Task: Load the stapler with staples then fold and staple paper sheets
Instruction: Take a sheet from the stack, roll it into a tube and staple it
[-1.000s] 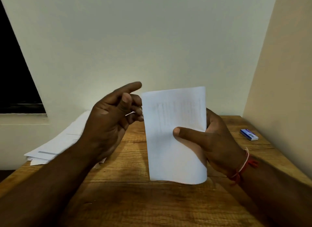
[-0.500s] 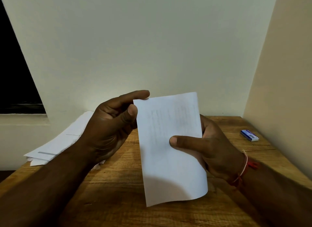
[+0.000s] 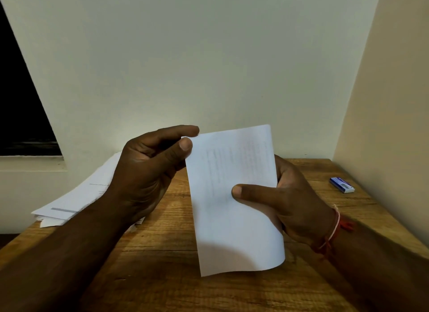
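Observation:
A folded white paper sheet (image 3: 232, 195) is held upright above the wooden table (image 3: 162, 265), tilted a little to the left, its bottom right corner curling. My right hand (image 3: 290, 200) grips its right edge, thumb across the front and fingers behind. My left hand (image 3: 148, 170) is at the sheet's top left corner, which it pinches between thumb and forefinger. No stapler is in view.
A loose stack of white papers (image 3: 76, 200) lies at the table's back left, partly behind my left arm. A small blue and white staple box (image 3: 342, 185) sits at the back right near the side wall. Walls close off the table's far and right sides.
My left hand has moved right and taken the sheet's top left corner. The sheet has tilted left and its lower end has dropped and uncurled. My right hand keeps its grip.

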The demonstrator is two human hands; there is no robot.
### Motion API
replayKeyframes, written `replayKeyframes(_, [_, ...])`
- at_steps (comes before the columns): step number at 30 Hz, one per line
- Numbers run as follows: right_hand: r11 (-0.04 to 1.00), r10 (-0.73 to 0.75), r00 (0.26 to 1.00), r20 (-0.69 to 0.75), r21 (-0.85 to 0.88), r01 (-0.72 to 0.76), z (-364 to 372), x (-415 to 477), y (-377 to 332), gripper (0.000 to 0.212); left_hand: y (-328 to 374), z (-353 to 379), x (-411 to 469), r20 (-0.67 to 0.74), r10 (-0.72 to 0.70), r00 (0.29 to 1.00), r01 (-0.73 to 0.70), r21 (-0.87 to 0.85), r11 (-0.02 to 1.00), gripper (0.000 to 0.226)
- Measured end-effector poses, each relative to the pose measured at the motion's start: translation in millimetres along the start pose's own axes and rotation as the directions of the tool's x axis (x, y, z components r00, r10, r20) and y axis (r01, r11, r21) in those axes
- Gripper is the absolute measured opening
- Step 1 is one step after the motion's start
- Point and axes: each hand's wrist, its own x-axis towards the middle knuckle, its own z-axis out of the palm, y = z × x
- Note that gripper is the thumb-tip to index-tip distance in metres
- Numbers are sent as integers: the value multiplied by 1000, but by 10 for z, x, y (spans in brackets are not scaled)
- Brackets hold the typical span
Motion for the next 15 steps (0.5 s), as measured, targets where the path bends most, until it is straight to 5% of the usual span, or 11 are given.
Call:
replayKeyframes(10, [999,-14,999,-34,-29,13,3,5,-5,59,-31,17,27,-71,27,997,-23,50,999,27])
replayKeyframes(15, [995,-76,986,-147,-76,65,25,14,7,51,-141,163,-109,16,-170,985,161,235,959,29])
